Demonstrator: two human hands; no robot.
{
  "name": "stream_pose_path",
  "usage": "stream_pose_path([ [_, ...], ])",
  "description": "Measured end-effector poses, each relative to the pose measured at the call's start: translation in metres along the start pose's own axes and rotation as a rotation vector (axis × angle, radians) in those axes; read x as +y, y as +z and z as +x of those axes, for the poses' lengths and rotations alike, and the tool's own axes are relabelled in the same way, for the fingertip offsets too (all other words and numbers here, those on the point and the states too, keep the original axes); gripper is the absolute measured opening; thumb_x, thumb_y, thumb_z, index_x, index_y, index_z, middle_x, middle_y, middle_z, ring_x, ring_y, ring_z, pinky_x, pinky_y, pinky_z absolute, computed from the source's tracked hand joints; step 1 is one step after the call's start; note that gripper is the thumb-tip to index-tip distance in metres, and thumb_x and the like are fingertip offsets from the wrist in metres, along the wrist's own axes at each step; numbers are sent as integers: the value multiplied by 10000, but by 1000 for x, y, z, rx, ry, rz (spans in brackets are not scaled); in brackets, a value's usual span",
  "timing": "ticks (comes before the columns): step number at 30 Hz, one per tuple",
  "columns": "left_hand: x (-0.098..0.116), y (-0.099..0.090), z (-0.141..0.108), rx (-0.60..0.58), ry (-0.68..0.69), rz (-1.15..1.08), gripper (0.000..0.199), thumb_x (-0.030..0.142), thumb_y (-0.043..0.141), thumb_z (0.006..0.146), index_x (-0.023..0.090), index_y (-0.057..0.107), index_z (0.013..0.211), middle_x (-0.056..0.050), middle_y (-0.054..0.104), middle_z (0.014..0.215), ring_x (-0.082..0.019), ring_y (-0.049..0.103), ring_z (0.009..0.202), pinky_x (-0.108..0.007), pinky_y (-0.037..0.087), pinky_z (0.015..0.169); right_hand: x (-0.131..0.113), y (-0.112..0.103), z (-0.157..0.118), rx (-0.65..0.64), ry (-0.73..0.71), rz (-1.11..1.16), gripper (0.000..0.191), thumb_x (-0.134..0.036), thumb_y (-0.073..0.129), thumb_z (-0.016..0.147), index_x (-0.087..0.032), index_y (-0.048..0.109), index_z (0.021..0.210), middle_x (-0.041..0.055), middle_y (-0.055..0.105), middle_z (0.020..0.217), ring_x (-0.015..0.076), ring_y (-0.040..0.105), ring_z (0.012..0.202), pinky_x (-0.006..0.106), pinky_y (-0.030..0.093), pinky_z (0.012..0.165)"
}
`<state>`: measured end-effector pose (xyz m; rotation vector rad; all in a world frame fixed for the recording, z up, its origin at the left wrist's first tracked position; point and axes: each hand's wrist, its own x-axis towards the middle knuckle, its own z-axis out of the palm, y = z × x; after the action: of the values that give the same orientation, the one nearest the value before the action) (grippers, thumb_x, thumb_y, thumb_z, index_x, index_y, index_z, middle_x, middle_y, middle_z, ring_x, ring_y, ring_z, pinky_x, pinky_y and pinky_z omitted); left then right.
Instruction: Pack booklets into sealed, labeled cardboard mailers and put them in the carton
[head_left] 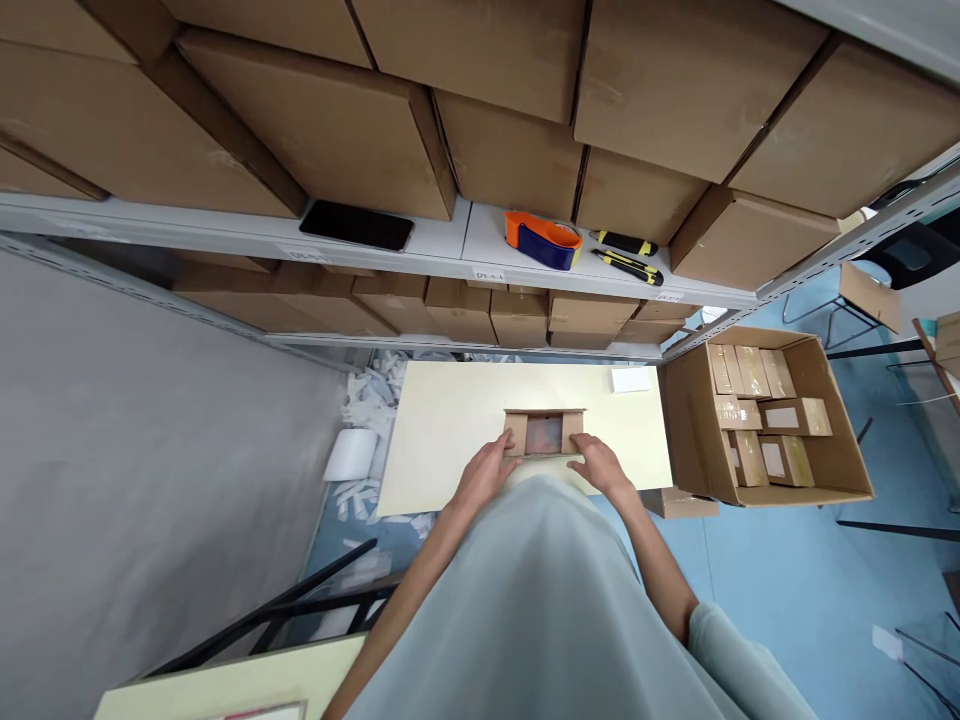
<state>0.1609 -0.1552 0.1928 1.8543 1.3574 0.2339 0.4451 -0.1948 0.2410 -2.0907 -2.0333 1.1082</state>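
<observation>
A small cardboard box (544, 434) lies on the pale yellow table (450, 420) close to my body. Its two end flaps are folded inward, and between them a greyish content with a faint reddish tint shows; I cannot make out what it is. My left hand (486, 468) grips the box at its left end, fingers on the flap there. At the opposite end my right hand (600, 464) holds the box, its fingertips at the right flap and near edge.
A white label or paper (631, 380) lies at the table's back right. Beside the table stands a large carton (690, 425) with several small boxes inside. On the shelf (435, 240) are a phone (356, 225), an orange-and-blue tape dispenser (543, 239) and two utility knives (628, 266). Crumpled paper scraps (367, 395) lie left.
</observation>
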Motion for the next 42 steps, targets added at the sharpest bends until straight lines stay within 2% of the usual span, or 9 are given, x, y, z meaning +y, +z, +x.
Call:
stream_pose_path([
  [4,-5,-3,16,142,-62,11,872,302,615,1028,247,135,1755,-122,716,1379,-273,740,1122,-398,603,925,-4,-6,9,113,194,-5,810,-175,650,1041,-221,239,1737,125,724,1388,260,738,1162,339,547,978],
  [6,-3,-9,24,183,-18,68,895,267,651,990,275,183,1753,-143,619,1494,-264,727,1136,-377,609,900,-6,-12,15,131,226,-32,865,-175,673,1026,-245,197,1744,126,695,1392,245,748,1084,321,549,912],
  [10,2,-20,32,138,100,181,578,176,651,945,277,607,1513,-135,521,1579,-290,655,1277,-417,599,1015,-7,-20,20,142,183,-118,509,-232,673,1045,-254,541,1537,121,622,1404,217,735,1045,300,545,870],
  [12,2,-20,32,118,93,196,433,182,642,951,254,703,1373,-139,559,1533,-300,635,1301,-434,586,1053,-5,-21,20,140,166,-127,325,-298,651,1077,-239,658,1397,112,620,1373,208,732,1043,292,541,882],
  [20,1,-2,28,135,-118,-101,316,375,489,1058,234,729,1207,-95,728,1254,-224,725,933,-365,564,925,6,-2,23,136,256,90,232,-193,536,1105,-224,734,1220,56,733,1209,142,731,985,215,478,825],
  [27,7,-10,43,62,-186,32,196,283,541,1015,228,691,1129,-82,705,1201,-191,695,821,-320,516,829,1,-3,51,59,425,-2,256,-199,577,1034,-274,778,1174,56,790,1246,207,741,1113,264,499,866],
  [36,1,-14,49,92,-131,35,253,123,527,907,214,690,1078,-117,684,1364,-259,685,1295,-378,506,1143,-31,-17,46,60,389,-54,294,-138,569,1021,-173,797,1204,169,812,1214,279,786,1132,324,540,897],
  [39,-4,-21,63,102,-82,15,321,106,566,817,213,723,1076,-131,687,1417,-286,617,1438,-411,440,1255,-38,-33,51,73,339,-55,220,-117,676,939,-166,828,1092,170,820,1188,301,785,1158,327,550,926],
  [42,-6,-39,88,173,3,1,315,191,546,850,276,734,1087,-103,703,1422,-291,610,1462,-452,465,1256,-43,-59,69,173,266,-41,247,-202,695,966,-179,811,1183,168,795,1281,319,761,1218,369,544,1011],
])
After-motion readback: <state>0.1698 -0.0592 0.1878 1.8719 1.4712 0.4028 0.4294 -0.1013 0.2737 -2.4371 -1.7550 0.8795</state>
